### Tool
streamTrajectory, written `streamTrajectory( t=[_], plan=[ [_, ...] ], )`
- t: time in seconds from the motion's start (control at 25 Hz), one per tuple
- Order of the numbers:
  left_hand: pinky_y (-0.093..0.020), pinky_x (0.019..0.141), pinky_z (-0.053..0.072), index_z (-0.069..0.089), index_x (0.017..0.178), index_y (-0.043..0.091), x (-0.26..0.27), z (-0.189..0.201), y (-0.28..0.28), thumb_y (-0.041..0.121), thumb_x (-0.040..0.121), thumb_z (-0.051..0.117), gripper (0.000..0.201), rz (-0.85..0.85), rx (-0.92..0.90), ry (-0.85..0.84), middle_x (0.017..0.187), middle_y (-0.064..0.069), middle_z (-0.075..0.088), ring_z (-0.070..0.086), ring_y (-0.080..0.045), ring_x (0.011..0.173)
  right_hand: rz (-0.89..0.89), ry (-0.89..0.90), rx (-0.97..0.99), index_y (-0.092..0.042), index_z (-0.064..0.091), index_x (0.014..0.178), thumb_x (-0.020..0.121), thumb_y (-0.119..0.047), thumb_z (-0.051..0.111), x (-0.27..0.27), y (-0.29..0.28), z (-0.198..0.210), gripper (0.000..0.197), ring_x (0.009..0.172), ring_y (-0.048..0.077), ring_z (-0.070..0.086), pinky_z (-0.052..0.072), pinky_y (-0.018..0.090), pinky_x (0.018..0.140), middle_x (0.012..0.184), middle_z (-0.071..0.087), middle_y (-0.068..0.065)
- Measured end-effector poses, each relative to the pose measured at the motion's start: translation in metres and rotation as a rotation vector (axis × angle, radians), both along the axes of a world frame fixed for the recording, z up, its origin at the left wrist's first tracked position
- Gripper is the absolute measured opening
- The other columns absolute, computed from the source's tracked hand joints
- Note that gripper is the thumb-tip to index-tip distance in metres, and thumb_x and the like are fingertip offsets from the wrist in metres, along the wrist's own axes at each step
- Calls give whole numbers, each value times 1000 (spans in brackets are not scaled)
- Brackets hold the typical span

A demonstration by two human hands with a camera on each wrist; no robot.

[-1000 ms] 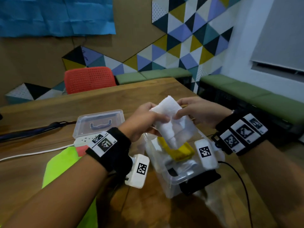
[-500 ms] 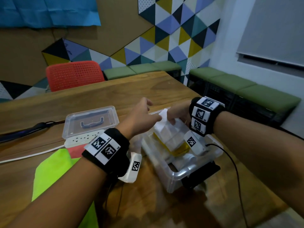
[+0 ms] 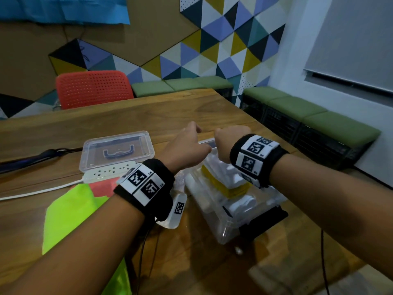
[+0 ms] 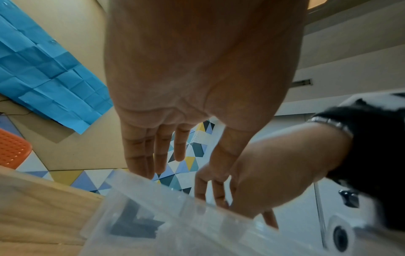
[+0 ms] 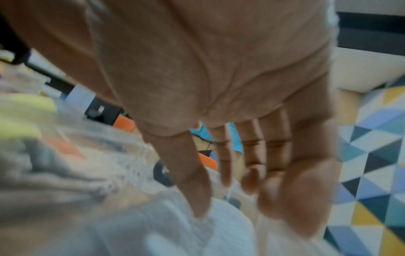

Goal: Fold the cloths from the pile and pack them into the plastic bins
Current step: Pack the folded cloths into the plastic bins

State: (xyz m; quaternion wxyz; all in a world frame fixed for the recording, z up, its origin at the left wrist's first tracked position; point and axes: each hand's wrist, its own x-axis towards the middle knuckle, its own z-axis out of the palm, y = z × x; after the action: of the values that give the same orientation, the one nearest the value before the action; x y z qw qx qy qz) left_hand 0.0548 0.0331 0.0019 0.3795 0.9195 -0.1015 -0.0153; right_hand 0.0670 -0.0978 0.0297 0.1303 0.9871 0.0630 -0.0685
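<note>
Both hands reach over the far end of a clear plastic bin (image 3: pixel 225 228) on a wooden table (image 3: pixel 148 111); the left hand (image 3: pixel 185 145) has straight, relaxed fingers, and the right hand (image 3: pixel 228 141) points extended fingers down onto a white cloth (image 5: pixel 175 230). Folded white and yellow cloths (image 3: pixel 225 184) fill the bin. A neon green cloth (image 3: pixel 70 218) lies to its left, near a lid (image 3: pixel 117 150).

bin (image 3: pixel 225 235): clear plastic; white cloth (image 3: pixel 221 167) over yellow cloth (image 3: pixel 214 177) inside
lid (image 3: pixel 117 151): clear, dark blue handle, left of bin
power strip (image 3: pixel 108 173): white, just before lid
loose cloths, left of bin: neon green (image 3: pixel 68 213), coral (image 3: pixel 102 188)
table (image 3: pixel 148 116): brown wood grain
chair (image 3: pixel 93 88): orange-red, perforated
wall (image 3: pixel 229 37): triangles, blue, teal, mustard, black, white
wristbands (image 3: pixel 146 186): black, black-and-white square markers
</note>
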Motion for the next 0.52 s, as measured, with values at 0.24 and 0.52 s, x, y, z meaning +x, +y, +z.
streamTrajectory(
  t=[0.24, 0.52],
  plan=[
    [-35, 94, 47, 45, 137, 17, -6, 7, 0, 22, 91, 65, 51, -17, 109, -23, 138, -6, 50, 52, -23, 121, 108, 361, -208, -22, 21, 155, 76, -52, 80, 2, 8, -15, 104, 128, 31, 49, 48, 44, 99, 146, 43, 11],
    [-40, 101, 48, 45, 140, 15, -12, 11, 0, 12, 87, 65, 56, -61, 242, -21, 140, -7, 51, 51, -26, 124, 49, 313, -288, -15, 31, 145, 58, -44, 94, 11, 22, -60, 111, 127, 37, 50, 49, 51, 100, 144, 43, 17]
  ],
)
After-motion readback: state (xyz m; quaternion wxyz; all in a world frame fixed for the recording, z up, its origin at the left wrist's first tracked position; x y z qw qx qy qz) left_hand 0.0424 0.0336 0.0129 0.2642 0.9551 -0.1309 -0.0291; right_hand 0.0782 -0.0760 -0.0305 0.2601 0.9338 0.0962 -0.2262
